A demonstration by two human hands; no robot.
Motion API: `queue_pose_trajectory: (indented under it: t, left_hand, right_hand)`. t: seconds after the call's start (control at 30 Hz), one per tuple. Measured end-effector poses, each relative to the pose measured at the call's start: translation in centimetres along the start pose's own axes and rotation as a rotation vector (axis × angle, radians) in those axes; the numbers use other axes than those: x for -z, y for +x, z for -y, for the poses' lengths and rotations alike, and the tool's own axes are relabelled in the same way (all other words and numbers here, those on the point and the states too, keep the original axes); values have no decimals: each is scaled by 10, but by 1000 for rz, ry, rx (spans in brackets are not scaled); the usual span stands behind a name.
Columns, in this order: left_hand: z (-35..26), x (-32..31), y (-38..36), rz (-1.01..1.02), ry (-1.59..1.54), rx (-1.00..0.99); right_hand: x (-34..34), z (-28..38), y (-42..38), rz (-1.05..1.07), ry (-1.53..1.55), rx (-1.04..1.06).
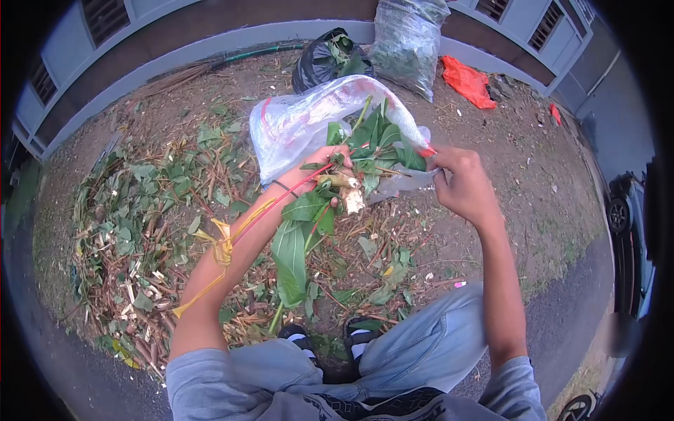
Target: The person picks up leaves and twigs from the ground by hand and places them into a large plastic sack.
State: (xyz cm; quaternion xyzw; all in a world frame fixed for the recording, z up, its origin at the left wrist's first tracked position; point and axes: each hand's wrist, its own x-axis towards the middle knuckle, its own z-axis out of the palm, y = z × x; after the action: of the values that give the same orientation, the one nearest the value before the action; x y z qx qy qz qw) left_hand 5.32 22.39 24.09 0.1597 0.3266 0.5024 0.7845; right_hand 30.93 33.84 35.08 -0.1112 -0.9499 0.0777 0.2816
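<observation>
My left hand [328, 167] is closed around a bunch of leafy cut stems, partly inside the mouth of a white plastic sack [286, 137]. The pale cut end of a thick stalk [352, 201] shows beside the fingers, and large green leaves [289, 261] hang below the wrist. Opposite it, my right hand [462, 181] pinches the sack's rim at its right side. A red cord with yellow strips [223, 247] lies along my left forearm. The inside of the sack is mostly hidden by leaves.
Chopped stems and leaves [140, 189] cover the ground on the left. Behind the sack stand a black bag [316, 67] of leaves and a full clear sack [407, 45] against the wall. An orange plastic bag [467, 83] lies at the right. Vehicles stand at the far right.
</observation>
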Motion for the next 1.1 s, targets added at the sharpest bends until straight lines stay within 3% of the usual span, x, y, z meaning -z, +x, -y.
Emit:
queue_pose_trajectory:
  t: [0.1, 0.23, 0.3, 0.43, 0.57, 0.67, 0.73, 0.8, 0.83, 0.9, 1.1]
  left_hand:
    - [10, -8, -3, -164, 88, -85]
    - [29, 14, -8, -20, 291, 53]
    - [37, 26, -15, 60, 441, -13]
    - [50, 29, -23, -11, 246, 263]
    - [72, 40, -21, 46, 446, 200]
    - [71, 42, -27, 103, 321, 268]
    - [79, 47, -27, 142, 320, 194]
    - [85, 50, -24, -39, 437, 280]
    - [77, 28, -41, -39, 389, 381]
    - [78, 23, -45, -58, 397, 370]
    - [56, 24, -43, -118, 283, 183]
  right_hand:
    - [7, 6, 5, 54, -28, -63]
    - [14, -12, 3, -62, 32, -54]
    - [12, -16, 2, -80, 24, -37]
    - [2, -4, 2, -51, 2, 5]
    - [1, -1, 7, -120, -7, -28]
    - [6, -1, 8, -126, -11, -29]
    - [6, 2, 10, -111, -15, -15]
    - [5, 6, 11, -156, 140, -245]
    - [5, 7, 13, -155, 134, -245]
    - [5, 8, 17, -203, 198, -591]
    - [-2, 7, 16, -246, 41, -269]
